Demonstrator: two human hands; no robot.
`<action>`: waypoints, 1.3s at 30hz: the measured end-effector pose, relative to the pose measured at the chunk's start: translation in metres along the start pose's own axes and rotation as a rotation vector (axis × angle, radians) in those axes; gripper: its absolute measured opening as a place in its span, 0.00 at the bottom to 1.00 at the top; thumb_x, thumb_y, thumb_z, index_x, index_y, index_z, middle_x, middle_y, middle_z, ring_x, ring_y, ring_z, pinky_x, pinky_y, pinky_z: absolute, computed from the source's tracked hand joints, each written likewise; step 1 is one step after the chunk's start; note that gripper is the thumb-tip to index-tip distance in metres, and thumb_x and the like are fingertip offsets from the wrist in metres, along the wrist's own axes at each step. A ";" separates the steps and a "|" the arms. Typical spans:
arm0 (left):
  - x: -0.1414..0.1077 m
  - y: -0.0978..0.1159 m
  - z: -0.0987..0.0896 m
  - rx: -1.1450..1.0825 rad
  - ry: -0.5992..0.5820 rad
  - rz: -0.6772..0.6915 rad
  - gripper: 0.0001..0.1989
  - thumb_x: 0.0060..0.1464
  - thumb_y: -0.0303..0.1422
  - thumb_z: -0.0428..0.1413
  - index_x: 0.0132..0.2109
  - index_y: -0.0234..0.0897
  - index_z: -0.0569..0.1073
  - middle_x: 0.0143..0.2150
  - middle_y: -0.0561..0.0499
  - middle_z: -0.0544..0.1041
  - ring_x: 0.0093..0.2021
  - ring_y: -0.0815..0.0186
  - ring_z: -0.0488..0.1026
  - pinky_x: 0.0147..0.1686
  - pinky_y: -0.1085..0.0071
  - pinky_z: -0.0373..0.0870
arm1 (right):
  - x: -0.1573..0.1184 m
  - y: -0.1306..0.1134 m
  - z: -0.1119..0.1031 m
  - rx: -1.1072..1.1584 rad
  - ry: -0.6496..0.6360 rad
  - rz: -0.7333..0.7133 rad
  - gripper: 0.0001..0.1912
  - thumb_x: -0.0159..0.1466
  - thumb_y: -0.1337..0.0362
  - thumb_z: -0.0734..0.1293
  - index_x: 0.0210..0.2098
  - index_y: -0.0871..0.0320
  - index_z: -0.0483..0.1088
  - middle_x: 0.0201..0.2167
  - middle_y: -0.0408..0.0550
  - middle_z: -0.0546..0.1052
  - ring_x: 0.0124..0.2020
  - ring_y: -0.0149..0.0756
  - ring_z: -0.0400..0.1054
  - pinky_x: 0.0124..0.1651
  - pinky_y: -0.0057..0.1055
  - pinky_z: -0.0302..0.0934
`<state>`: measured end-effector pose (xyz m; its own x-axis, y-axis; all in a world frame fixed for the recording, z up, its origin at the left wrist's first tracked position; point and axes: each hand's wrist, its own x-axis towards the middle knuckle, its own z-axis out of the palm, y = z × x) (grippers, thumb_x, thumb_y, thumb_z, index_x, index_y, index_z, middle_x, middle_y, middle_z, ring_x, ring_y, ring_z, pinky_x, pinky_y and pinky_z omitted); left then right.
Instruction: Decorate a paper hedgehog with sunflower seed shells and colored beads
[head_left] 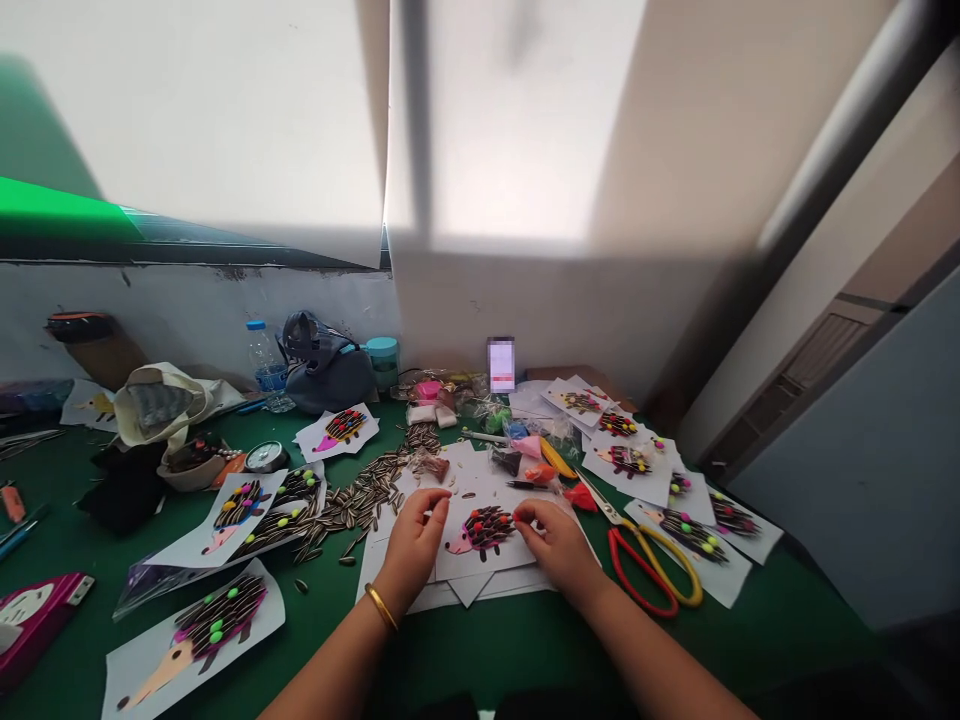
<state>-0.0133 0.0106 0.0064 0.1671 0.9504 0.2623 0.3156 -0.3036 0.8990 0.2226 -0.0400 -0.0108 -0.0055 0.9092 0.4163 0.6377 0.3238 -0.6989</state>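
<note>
A hedgehog picture (486, 532) lies on white paper between my two hands. Its pink body carries dark seeds and red dots. At the picture's right edge is my right hand (555, 545), thumb and fingertips pinched together beside the seeds; a small red bit shows at the fingertips. My left hand (414, 545), with a gold bracelet on the wrist, hovers over the left side of the paper. Its thumb and index finger are curled close together, and anything between them is too small to tell. Striped sunflower seeds (367, 495) are heaped beyond it to the left.
Red and yellow scissors (645, 570) lie to the right, near several finished hedgehog cards (630, 460). More cards (202, 635) are at the left. Bags of coloured clay (540, 472) sit behind the paper. A phone (501, 364) and a bottle (268, 370) stand by the wall.
</note>
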 end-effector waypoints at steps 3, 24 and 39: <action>-0.002 -0.006 0.004 0.198 -0.082 0.070 0.12 0.60 0.38 0.49 0.44 0.39 0.74 0.43 0.46 0.75 0.46 0.59 0.71 0.48 0.61 0.68 | -0.003 -0.003 0.004 -0.048 -0.007 -0.116 0.06 0.65 0.65 0.63 0.37 0.54 0.73 0.36 0.48 0.76 0.40 0.40 0.69 0.45 0.35 0.63; -0.006 -0.011 0.010 0.409 -0.178 0.038 0.13 0.59 0.35 0.49 0.47 0.38 0.73 0.46 0.46 0.76 0.46 0.60 0.73 0.48 0.61 0.69 | 0.036 0.001 0.010 -0.282 -0.132 0.091 0.07 0.62 0.63 0.65 0.31 0.54 0.76 0.33 0.45 0.76 0.39 0.37 0.68 0.42 0.31 0.56; -0.005 -0.013 0.010 0.388 -0.183 0.029 0.13 0.58 0.36 0.49 0.46 0.38 0.74 0.45 0.46 0.77 0.46 0.60 0.73 0.47 0.62 0.68 | 0.037 0.006 0.016 -0.272 -0.175 0.011 0.11 0.63 0.66 0.64 0.35 0.53 0.79 0.33 0.46 0.78 0.38 0.37 0.69 0.43 0.32 0.60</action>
<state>-0.0086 0.0090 -0.0103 0.3327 0.9242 0.1873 0.6305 -0.3657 0.6846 0.2138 -0.0007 -0.0086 -0.1144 0.9511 0.2870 0.8211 0.2531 -0.5116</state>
